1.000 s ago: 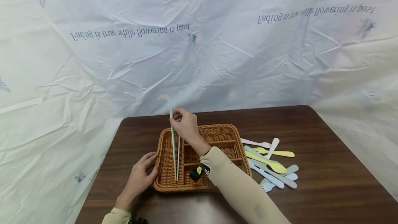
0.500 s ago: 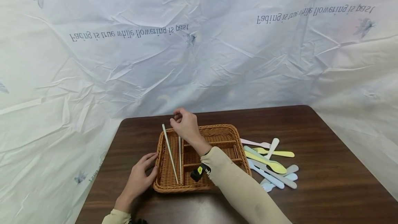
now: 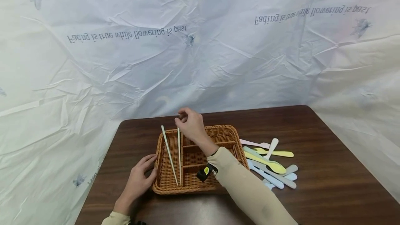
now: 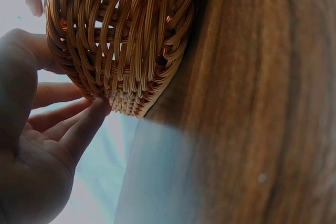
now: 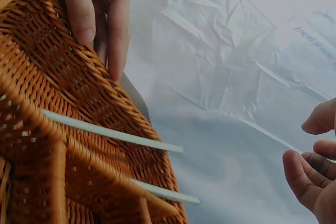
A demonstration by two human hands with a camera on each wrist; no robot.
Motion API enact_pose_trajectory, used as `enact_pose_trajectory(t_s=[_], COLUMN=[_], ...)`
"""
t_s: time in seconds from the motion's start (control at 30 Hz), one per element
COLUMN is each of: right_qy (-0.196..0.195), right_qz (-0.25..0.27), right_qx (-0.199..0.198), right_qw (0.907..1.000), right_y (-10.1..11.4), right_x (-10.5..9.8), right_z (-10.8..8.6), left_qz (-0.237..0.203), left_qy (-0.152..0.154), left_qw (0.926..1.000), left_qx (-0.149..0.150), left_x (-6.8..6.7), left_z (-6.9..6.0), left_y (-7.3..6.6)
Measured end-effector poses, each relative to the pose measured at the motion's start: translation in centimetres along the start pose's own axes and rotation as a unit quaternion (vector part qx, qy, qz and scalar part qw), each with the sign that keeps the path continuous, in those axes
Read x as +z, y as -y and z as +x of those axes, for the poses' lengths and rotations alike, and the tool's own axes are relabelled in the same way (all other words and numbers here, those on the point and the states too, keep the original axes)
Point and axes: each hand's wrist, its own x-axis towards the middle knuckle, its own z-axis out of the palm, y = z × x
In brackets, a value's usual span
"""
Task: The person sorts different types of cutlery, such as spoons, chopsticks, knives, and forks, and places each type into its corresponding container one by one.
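Two pale chopsticks lie in the long left compartment of the wicker basket (image 3: 165, 192). The left chopstick (image 3: 170, 155) slants, its far end over the back rim; the right chopstick (image 3: 179, 155) runs beside the divider. Both far ends jut past the rim in the right wrist view. My right hand (image 3: 193, 126) hovers over the back rim, fingers bent loosely and holding nothing; in the right wrist view its fingertips (image 5: 302, 174) are apart from the chopsticks. My left hand (image 3: 135, 181) touches the basket's left side (image 4: 123, 35) with extended fingers and thumb.
Right of the basket, several forks, spoons and other utensils in yellow, grey, blue and pink lie in an overlapping heap (image 3: 275, 167) on the dark wooden table (image 3: 325, 176). A wrinkled, printed white sheet (image 3: 200, 72) hangs behind the table.
My right hand has let go of the left chopstick, whose far end has dropped leftward onto the back rim. That hand has since shifted slightly right. My left hand stays at the basket's side.
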Motion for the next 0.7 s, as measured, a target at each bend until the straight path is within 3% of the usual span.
enact_pose_trajectory(t_s=[0.7], right_qy=[-0.039], right_qz=[-0.013], right_qx=[-0.007], right_qw=[0.9991], right_y=[-1.9], right_x=[-5.4], right_z=[-1.4], left_qz=[-0.003], left_qy=[-0.001], left_qw=[1.0], left_qx=[0.0], left_x=[-0.1], left_z=[0.0], left_y=[0.2])
